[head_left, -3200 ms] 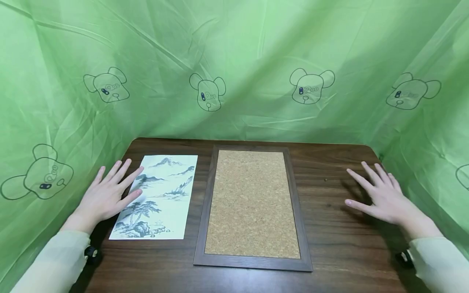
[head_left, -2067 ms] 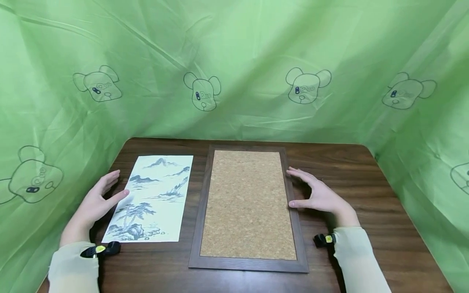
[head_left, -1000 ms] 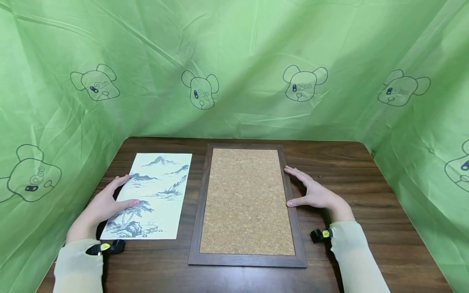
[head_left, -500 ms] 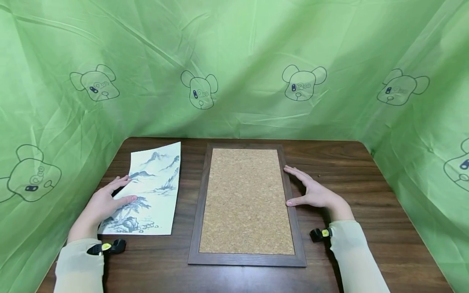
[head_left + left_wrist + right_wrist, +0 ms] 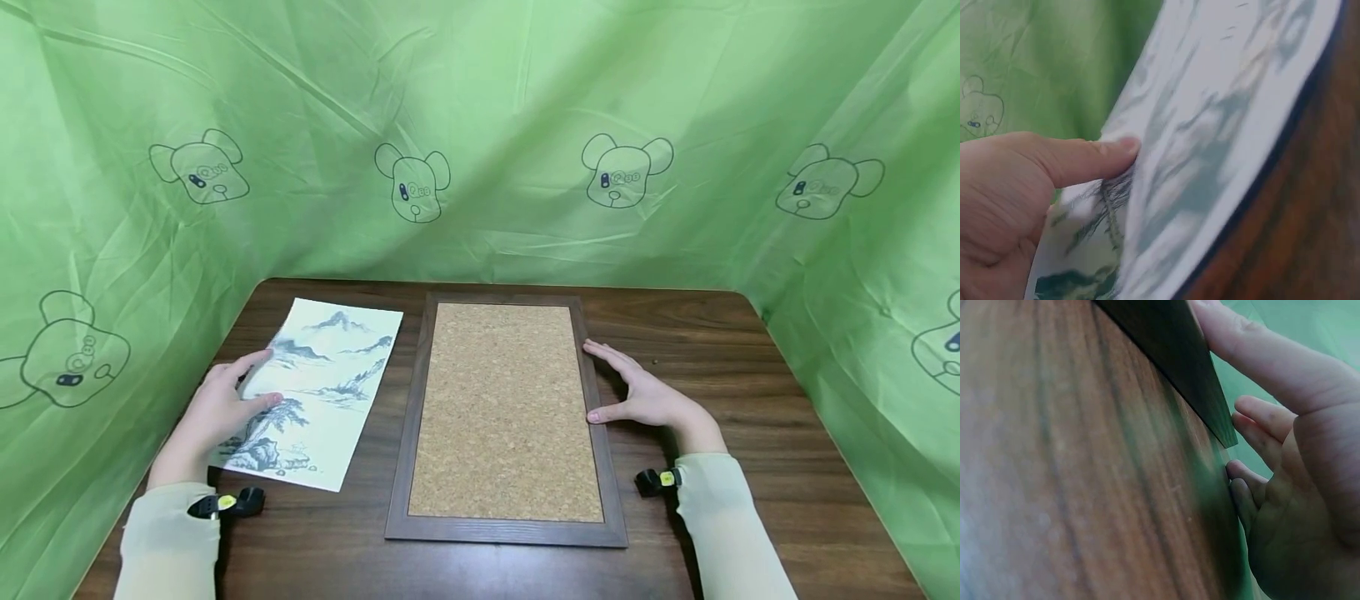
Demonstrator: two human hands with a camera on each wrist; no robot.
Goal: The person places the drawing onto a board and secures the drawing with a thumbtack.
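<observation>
Print (image 5: 318, 392), ink landscape on white paper, now sits rotated at lower left of the head view: far edge swung toward the cork board (image 5: 508, 412), near corner lifted off the table (image 5: 750, 400). Half a second back it bowed upward with its top edge nearer the left curtain; a second back it lay flat and square to the board. Judgement: the sheet is being picked up and turned toward the board, not yet clear of the table.

Left hand (image 5: 217, 408) pinches the print's left edge, thumb (image 5: 1085, 159) on top of the paper; the left wrist view shows the thumb pressed on the painted trees, fingers underneath hidden. Wrist low, forearm along the table's left side.

Right hand (image 5: 645, 396) unchanged over the last second: fingers straight and close together, laid against the board's dark right frame (image 5: 1179, 362), thumb touching the frame edge, steadying it.

Green curtain (image 5: 480, 125) behind.
</observation>
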